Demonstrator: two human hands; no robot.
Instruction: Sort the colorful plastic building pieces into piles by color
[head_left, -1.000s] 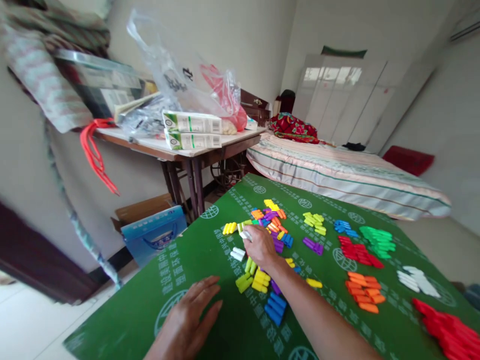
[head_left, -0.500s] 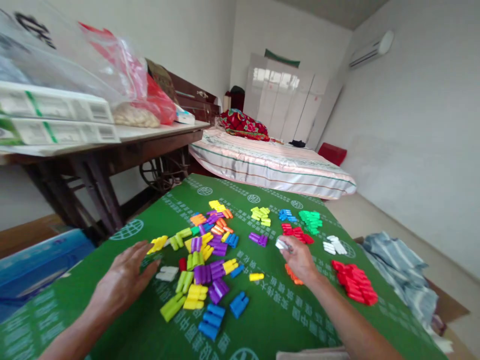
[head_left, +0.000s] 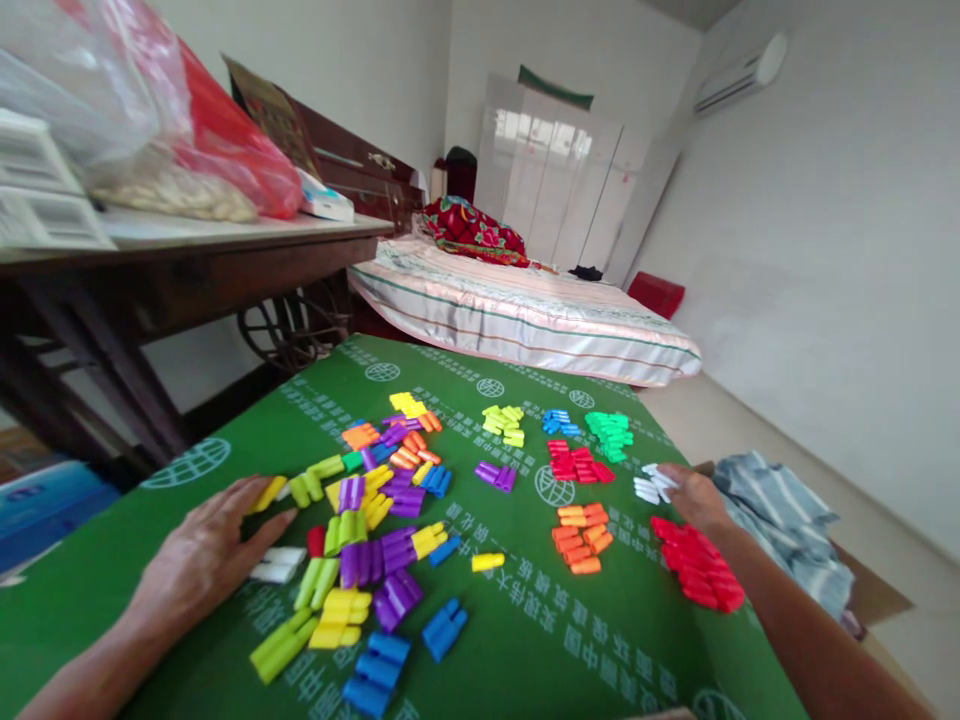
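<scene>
A green printed mat (head_left: 525, 640) holds plastic pieces. My left hand (head_left: 202, 555) lies flat with fingers spread at the left edge of a mixed-colour heap (head_left: 375, 500), its fingertips beside a white piece (head_left: 274, 565) and a yellow one (head_left: 268, 492). My right hand (head_left: 694, 495) reaches to the right side of the mat, its fingers pinched on a white piece at the small white pile (head_left: 646, 488). Sorted piles lie between: lime (head_left: 504, 420), blue (head_left: 556, 420), green (head_left: 611, 432), red (head_left: 577, 462), purple (head_left: 495, 475), orange (head_left: 581, 525) and a larger red pile (head_left: 697, 575).
A dark wooden table (head_left: 187, 250) with plastic bags and boxes stands at the left. A striped bed (head_left: 525, 310) lies beyond the mat's far edge. A blue-grey cloth (head_left: 780, 520) lies off the mat's right edge. A single yellow piece (head_left: 487, 562) and blue pieces (head_left: 442, 628) lie near me.
My right hand carried a white piece from the mixed heap rightward across the mat to the white pile. My left hand stayed flat and now rests beside the heap. The view turned right.
</scene>
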